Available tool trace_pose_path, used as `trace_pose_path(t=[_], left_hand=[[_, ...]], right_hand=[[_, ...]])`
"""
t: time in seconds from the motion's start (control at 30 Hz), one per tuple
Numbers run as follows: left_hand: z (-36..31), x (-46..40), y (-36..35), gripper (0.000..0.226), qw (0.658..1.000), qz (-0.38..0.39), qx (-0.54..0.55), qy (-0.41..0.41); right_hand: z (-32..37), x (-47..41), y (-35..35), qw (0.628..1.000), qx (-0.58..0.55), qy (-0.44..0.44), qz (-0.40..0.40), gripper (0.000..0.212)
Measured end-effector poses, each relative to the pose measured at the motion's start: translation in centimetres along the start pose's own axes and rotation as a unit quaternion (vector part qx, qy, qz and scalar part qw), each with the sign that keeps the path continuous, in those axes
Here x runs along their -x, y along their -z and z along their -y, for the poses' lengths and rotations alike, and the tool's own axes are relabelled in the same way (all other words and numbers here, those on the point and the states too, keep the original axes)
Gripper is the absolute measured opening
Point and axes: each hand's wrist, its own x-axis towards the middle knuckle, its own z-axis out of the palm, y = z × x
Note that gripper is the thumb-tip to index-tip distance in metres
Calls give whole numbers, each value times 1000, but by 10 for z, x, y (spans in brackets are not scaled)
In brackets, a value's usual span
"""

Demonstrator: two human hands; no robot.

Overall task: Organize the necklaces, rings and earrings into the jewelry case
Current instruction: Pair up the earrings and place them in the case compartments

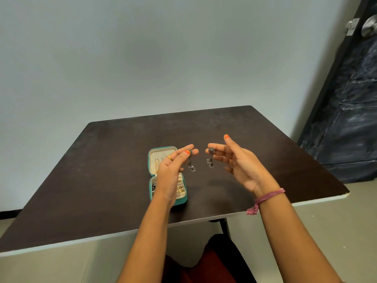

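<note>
At the left of the dark worktop [102, 160] an open teal jewelry case [152, 176] is seen, its lid laid back away from the person and its tray nearer; gold chains lie in the lid and gold rings [180, 189] are slotted in the tray's right side, with something dark in the left compartment. The left hand [173, 170] is held above the case, partly hiding the tray, and its grip is closed by thumb and forefinger on the top of the left earring [191, 161], which hangs straight down, long axis upright, just right of the case. Near it, across a small gap, the right earring [211, 158] is pinched the same way by the right hand [238, 162], hanging upright over bare worktop. The case lies down and to the left of both earrings, so the left hand is judged the nearer for lowering its piece in first.
</note>
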Motion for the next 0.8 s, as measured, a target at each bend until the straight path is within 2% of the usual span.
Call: trace_pose_path(t=[0.37,0.5,0.8], left_hand=[[-12,-7,41,18,998,-58,-4,15],[-11,-6,52,13,997,-70,-3,13],[-2,-6,64,18,995,-83,-44,16]], right_hand=[[-7,-13,-24,997,-60,-27,46,68],[-11,-18,-31,996,-65,-29,52,68],[-18,-27,-49,994,-66,-32,76,70]])
